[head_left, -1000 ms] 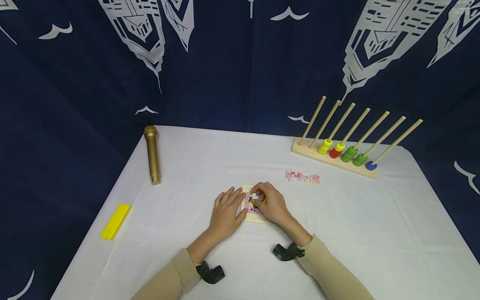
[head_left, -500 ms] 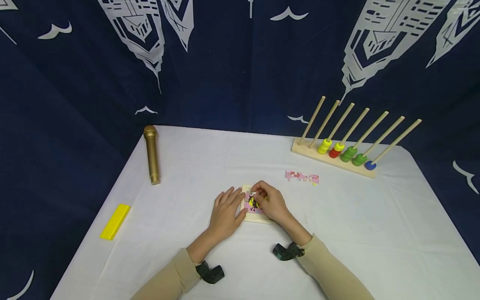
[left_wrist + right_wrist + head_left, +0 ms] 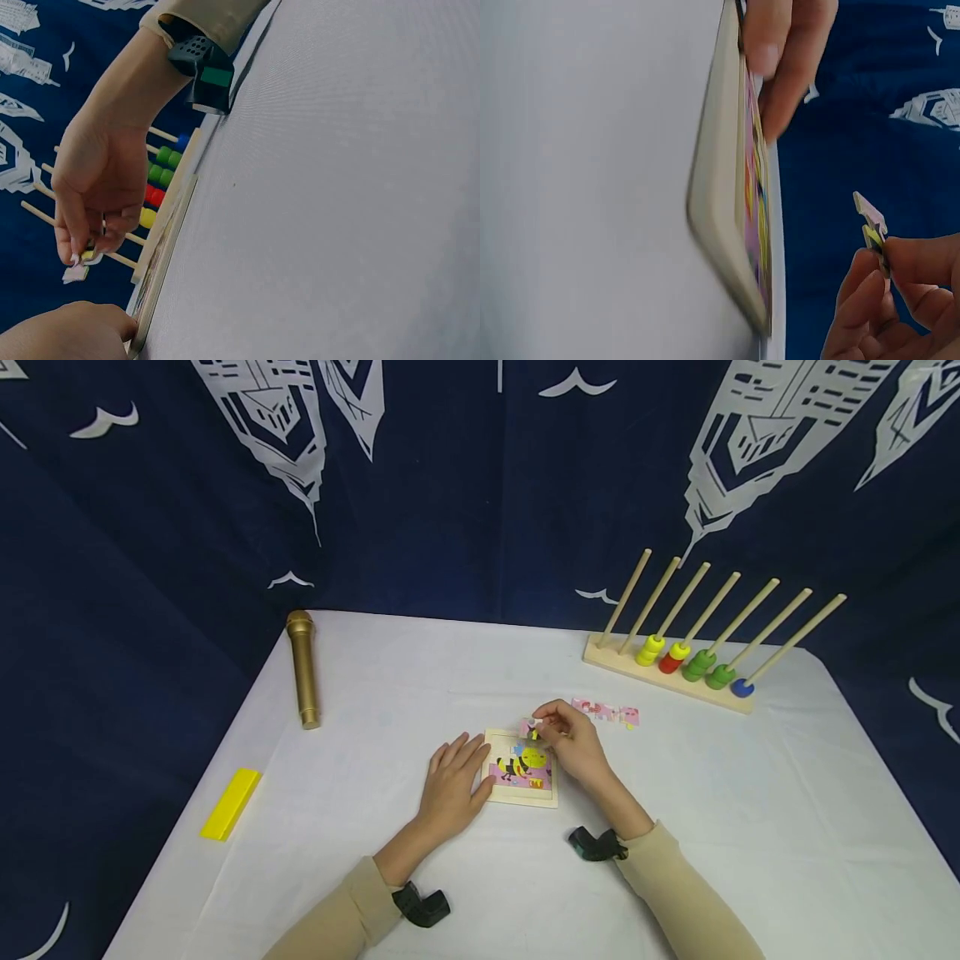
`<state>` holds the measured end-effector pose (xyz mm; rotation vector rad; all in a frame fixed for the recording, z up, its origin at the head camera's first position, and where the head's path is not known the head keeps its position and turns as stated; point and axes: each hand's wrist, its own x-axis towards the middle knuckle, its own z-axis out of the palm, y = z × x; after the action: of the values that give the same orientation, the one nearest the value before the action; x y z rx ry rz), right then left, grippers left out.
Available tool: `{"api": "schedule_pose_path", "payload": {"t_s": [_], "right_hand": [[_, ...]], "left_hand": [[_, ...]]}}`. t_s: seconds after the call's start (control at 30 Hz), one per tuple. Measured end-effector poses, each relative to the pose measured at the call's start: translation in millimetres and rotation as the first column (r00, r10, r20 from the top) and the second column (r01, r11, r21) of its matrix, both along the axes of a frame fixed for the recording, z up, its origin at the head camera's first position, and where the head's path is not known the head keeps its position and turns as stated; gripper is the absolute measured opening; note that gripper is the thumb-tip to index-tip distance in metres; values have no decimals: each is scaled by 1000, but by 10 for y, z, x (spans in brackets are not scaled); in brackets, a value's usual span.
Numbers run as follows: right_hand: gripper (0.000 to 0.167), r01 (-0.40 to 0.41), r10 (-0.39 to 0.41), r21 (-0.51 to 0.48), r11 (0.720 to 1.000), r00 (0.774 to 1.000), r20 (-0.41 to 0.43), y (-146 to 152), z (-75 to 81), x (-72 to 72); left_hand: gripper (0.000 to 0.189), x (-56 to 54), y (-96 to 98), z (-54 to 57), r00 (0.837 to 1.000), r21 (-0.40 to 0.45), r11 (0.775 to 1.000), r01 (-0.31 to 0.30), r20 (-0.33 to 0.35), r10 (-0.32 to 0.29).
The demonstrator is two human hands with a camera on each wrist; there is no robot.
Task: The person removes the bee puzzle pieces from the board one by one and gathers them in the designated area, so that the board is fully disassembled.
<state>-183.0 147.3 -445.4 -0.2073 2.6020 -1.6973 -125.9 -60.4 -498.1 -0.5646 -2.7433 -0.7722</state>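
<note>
A jigsaw puzzle piece [image 3: 527,727], pink with yellow and black, is pinched between the thumb and fingers of my right hand [image 3: 576,745], just above the far edge of the puzzle board [image 3: 517,795]. In the right wrist view the piece [image 3: 870,214] stands up from the fingertips, raised off the board. The board has a pale wooden frame and a yellow-and-black bee picture; pale backing shows along its upper part. My left hand [image 3: 452,787] lies with extended fingers on the board's left edge, its thumb at the lower left of the frame.
Several pink puzzle pieces [image 3: 604,712] lie in a row beyond my right hand. A wooden bead rack [image 3: 667,678] with upright pegs stands at the back right. A gold microphone [image 3: 304,672] and a yellow block [image 3: 231,804] lie on the left of the white table [image 3: 375,693].
My right hand has moved from over the board up and to the right, with the puzzle piece now lifted in its fingertips, uncovering the bee picture. My left hand has stayed in place.
</note>
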Motion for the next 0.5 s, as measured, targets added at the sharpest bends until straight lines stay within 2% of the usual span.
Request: {"api": "schedule_pose_path", "payload": {"t_s": [0.2, 0.5], "right_hand": [[15, 54, -55, 38, 998, 998, 23, 315, 44, -80], [17, 122, -126, 111, 986, 992, 27, 626, -29, -170]], "left_hand": [[47, 6, 8, 6, 1000, 6, 1000, -2, 4, 2], [46, 8, 10, -5, 1000, 14, 1000, -1, 5, 1]]}}
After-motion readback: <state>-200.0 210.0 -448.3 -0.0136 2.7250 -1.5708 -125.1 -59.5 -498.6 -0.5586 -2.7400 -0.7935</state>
